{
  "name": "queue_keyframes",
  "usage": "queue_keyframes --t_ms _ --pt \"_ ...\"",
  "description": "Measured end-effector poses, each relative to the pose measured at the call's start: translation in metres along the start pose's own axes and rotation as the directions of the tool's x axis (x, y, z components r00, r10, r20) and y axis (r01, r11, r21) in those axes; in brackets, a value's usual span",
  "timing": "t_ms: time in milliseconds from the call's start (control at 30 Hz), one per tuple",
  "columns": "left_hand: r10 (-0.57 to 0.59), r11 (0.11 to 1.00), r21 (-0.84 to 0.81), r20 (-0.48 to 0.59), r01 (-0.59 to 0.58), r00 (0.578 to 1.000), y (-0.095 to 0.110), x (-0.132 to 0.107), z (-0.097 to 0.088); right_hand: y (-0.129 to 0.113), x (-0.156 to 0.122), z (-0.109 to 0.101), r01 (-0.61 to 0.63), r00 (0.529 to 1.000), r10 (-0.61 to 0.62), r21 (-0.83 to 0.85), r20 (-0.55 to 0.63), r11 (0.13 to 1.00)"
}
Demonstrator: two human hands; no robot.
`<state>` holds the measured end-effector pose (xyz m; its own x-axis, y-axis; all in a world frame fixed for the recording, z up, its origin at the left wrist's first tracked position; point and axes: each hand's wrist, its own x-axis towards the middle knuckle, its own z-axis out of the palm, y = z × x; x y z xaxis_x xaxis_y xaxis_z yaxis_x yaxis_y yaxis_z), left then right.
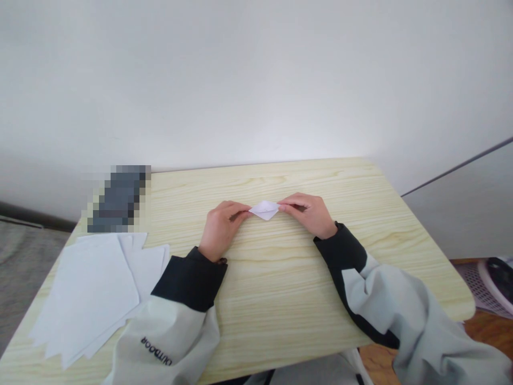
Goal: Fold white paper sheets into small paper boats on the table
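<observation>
A small folded piece of white paper (264, 209), diamond-shaped, sits just above the light wooden table (280, 278) near its middle. My left hand (221, 227) pinches its left tip with fingers curled. My right hand (308, 213) pinches its right tip the same way. Both wrists rest on the tabletop, in black cuffs with grey sleeves.
A loose stack of white paper sheets (96, 291) lies at the table's left front. Behind it, at the far left edge, is a dark blurred-out object (118, 199). A white wall stands behind the table. A basket (491, 286) sits on the floor at right.
</observation>
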<state>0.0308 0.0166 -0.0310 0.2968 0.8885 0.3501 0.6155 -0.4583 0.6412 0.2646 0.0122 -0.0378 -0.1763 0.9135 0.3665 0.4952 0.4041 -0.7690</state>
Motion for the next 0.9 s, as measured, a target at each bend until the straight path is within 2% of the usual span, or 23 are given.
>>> queue_keyframes --t_ms 367,633,733,900 --pt "0.075 0.993 0.086 0.012 -0.076 0.997 0.0041 0.0015 0.0 -0.0024 0.0 0.0057 0.062 0.996 -0.069 -0.106 -0.056 0.992" --pt "0.042 0.992 0.116 -0.004 -0.041 0.999 0.0033 0.003 -0.0008 -0.0033 0.001 0.0051 0.043 0.988 -0.057 -0.098 -0.143 0.994" --pt "0.023 0.993 0.116 -0.007 -0.022 1.0 0.0026 0.0036 -0.0002 -0.0035 0.0012 0.0057 0.035 0.989 -0.047 -0.089 -0.141 0.995" --pt "-0.016 0.992 0.125 -0.001 0.016 1.0 0.0016 0.0045 0.0017 -0.0027 0.001 0.007 -0.028 0.987 0.016 -0.073 -0.162 0.997"
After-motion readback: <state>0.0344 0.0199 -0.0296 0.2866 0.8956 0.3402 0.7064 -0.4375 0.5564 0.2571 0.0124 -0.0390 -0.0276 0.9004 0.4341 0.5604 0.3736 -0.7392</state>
